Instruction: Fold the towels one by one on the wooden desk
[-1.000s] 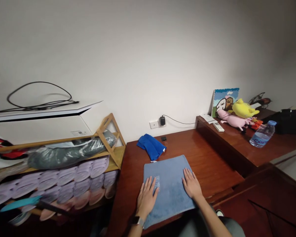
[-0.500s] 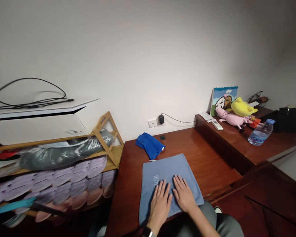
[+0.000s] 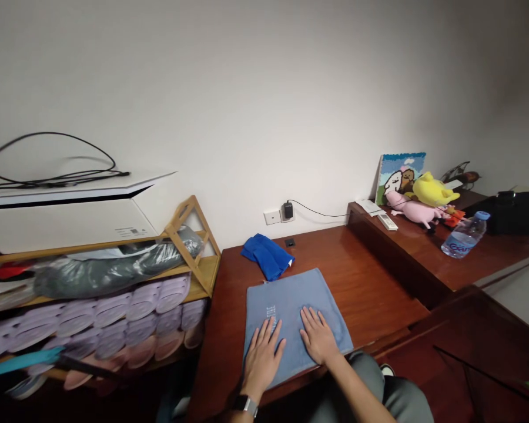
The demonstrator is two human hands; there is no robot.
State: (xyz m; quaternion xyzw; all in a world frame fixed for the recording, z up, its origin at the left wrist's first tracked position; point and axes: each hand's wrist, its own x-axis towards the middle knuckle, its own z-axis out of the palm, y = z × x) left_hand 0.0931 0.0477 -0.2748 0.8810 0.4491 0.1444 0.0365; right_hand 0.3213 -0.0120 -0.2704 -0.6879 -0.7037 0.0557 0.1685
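Observation:
A blue-grey square cloth [image 3: 286, 294], pale lettering on its left part, lies spread at the front of the brown wooden table [image 3: 335, 249]. My left hand [image 3: 263, 352] rests palm down on the cloth's lower left, fingers spread and partly over the lettering. On the right half of the cloth, my right hand [image 3: 320, 338] lies flat with its fingers stretched out. Neither hand holds anything. Just beyond the cloth's far edge is a crumpled bright blue fabric item [image 3: 268, 255] with a small white tag.
At left, a wooden rack [image 3: 196, 235] holds rows of lilac slippers [image 3: 114, 311] and a white box [image 3: 62, 220]. On the raised surface at right are a water bottle [image 3: 466, 236], plush toys [image 3: 417, 210] and a remote [image 3: 387, 221]. A charger [image 3: 288, 210] sits in the wall socket.
The blue-grey cloth has shifted left and slightly away from me. My left hand has moved left and my right hand slightly left, both still flat on it and now farther apart.

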